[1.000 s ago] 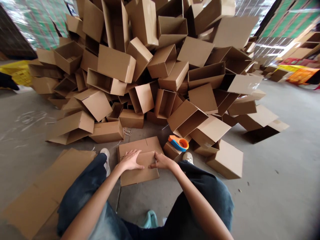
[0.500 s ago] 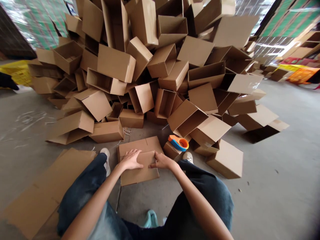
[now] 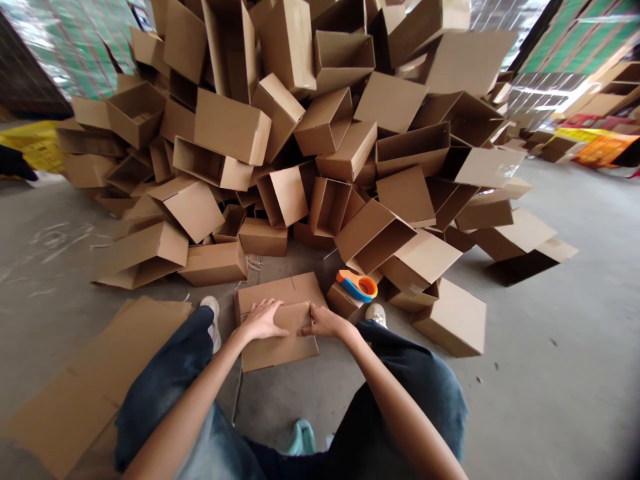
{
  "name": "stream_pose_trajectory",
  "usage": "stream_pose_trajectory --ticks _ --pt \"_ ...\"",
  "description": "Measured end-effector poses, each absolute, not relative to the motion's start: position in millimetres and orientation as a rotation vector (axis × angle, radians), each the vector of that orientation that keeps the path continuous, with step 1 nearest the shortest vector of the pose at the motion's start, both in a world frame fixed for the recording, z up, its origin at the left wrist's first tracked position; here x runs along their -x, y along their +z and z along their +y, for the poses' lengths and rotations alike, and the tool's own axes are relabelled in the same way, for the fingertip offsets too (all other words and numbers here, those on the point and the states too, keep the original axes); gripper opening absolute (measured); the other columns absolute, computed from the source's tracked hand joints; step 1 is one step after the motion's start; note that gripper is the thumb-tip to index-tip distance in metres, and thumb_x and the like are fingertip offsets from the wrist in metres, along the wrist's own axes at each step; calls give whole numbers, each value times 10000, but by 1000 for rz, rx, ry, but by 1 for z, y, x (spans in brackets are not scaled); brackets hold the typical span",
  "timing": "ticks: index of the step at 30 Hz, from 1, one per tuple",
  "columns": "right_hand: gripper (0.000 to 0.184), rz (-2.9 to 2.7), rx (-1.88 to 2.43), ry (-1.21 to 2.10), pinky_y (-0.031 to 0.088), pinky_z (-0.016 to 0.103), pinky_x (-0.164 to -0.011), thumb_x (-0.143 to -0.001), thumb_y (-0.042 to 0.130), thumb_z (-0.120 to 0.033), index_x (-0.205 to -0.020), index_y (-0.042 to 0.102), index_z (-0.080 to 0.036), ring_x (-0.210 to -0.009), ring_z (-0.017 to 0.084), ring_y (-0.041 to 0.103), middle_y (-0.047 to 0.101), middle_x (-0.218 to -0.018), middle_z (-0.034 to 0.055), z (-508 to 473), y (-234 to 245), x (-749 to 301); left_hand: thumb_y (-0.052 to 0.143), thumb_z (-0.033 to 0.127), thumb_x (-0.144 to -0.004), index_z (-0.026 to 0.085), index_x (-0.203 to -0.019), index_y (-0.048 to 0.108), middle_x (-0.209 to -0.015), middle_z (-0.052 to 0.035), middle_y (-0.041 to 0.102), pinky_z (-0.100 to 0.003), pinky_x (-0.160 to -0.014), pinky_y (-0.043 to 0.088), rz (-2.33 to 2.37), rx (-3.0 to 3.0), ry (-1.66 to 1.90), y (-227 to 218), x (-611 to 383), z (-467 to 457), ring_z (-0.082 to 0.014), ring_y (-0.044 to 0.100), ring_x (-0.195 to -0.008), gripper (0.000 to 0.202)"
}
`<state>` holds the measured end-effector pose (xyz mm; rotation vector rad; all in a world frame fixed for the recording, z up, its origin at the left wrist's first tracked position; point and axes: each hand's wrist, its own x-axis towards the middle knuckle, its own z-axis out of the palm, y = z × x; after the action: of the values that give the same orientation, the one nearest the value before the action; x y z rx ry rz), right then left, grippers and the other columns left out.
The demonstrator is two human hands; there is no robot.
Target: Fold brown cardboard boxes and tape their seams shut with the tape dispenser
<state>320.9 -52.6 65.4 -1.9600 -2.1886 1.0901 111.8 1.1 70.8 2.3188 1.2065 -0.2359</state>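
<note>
In the head view a brown cardboard box (image 3: pixel 283 353) lies low on the floor between my feet, its flaps folded over on top. My left hand (image 3: pixel 263 320) rests on the left part of the upper flap, fingers spread and thumb stretched to the right. Opposite it, my right hand (image 3: pixel 324 321) touches the flap at its right edge, thumb and index finger apart. The undersides of both hands are hidden. Just right of the box, an orange and blue tape dispenser (image 3: pixel 357 287) sits on a small cardboard box (image 3: pixel 343 301).
A large heap of open cardboard boxes (image 3: pixel 233 127) rises ahead. Flattened cardboard (image 3: pixel 95 383) lies on the floor at my left. A single box (image 3: pixel 453 320) stands beyond my right foot. Light blue cloth-like material (image 3: pixel 302 437) is between my legs. A yellow crate (image 3: pixel 37 145) is far left.
Almost nothing differs. Both hands stay on the box flap, with only a very slight shift of my left thumb to the right.
</note>
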Motion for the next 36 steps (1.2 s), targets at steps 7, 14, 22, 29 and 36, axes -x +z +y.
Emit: stream_pose_trajectory --ticks 7,14,22,29,36 --pt "724 -2185 1958 1086 432 273 -635 -628 673 -616 -1128 500 -122 -878 283 640 658 -991 159 -51 63 -321 659 537 -607 264 -1298 418 -1344 -81 470 -463 -1027 276 1190 -2319 -217 70 -111 3 -291 388 -1263 781" --pt "735 -2166 1954 1102 441 275 -660 -625 695 -593 -1152 494 -122 -901 283 638 654 -1015 160 -51 65 -320 666 534 -602 287 -1305 411 -1391 -75 429 -473 -1042 256 1206 -2308 -249 68 -112 5 -299 358 -1293 787" --pt "745 -2153 1948 1098 437 280 -671 -643 675 -606 -1181 479 -129 -914 287 634 650 -1031 163 -51 64 -319 652 523 -613 284 -1311 399 -1391 -71 426 -480 -1034 266 1176 -2303 -262 70 -110 8 -306 351 -1292 779" --pt "752 -2181 1939 1084 433 284 -649 -645 652 -632 -1176 477 -129 -897 293 637 653 -1017 162 -51 62 -319 639 485 -625 278 -1300 407 -1344 -71 468 -489 -1007 295 1150 -2322 -246 69 -108 8 -302 387 -1257 743" --pt "732 -2159 1951 1109 433 270 -638 -637 678 -599 -1164 483 -130 -882 276 641 655 -1013 156 -51 68 -318 623 658 -574 263 -1320 392 -1346 -93 446 -504 -1015 283 1217 -2357 -202 69 -109 2 -315 366 -1258 876"
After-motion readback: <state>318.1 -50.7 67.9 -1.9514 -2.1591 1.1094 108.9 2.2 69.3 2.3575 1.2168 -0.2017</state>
